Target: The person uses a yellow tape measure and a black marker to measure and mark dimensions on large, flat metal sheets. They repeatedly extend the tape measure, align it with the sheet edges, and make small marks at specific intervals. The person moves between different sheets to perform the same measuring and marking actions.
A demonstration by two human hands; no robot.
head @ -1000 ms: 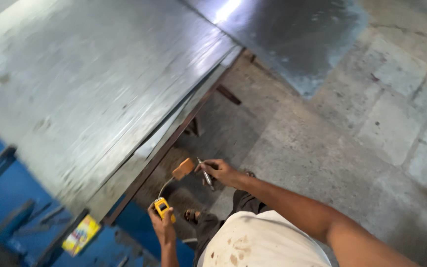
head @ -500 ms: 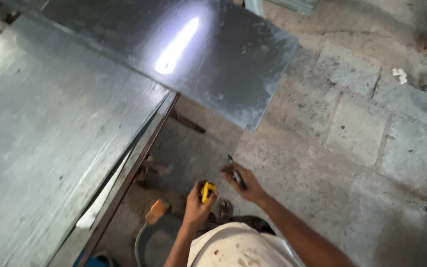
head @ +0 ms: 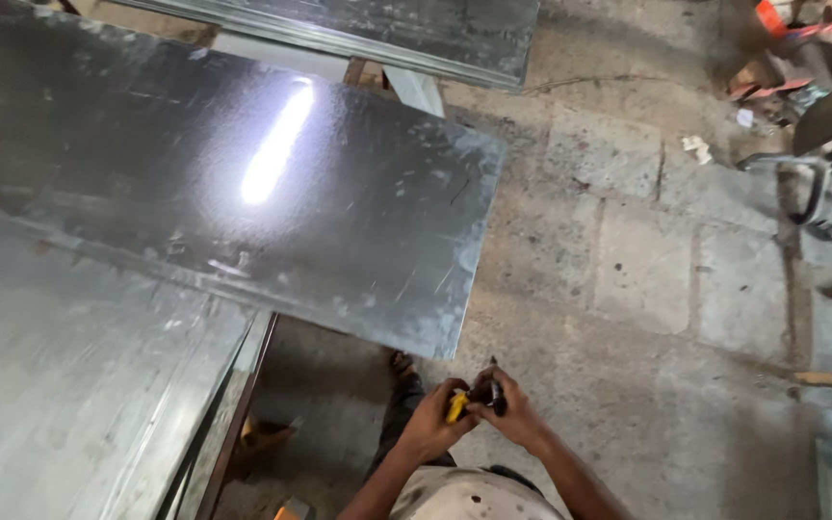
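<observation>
1. While your hands meet in front of your waist in the head view, your left hand [head: 428, 424] is clenched around a small yellow tape measure [head: 456, 405]. Only a narrow yellow sliver shows between your fingers, so its long axis and facing cannot be told.
2. Your right hand [head: 512, 416] pinches a dark pen-like tool [head: 496, 393]. Its long axis runs nearly straight away from you, tip up toward the overhanging corner of the dark metal sheet [head: 339, 221].
3. Half a second ago your hands were slightly apart and the yellow case was plainly visible above your left fist; now they touch, and the case is mostly hidden inside the grasp. The view has also swung right, so more of the paved floor [head: 647, 279] shows.
4. From your grip, the tape measure sits on the side facing your right hand, touching it. The tool stands just beyond your right fingers. The sheet's corner lies ahead of both hands and slightly left, and a metal chair frame [head: 811, 183] is far off to the right.
</observation>
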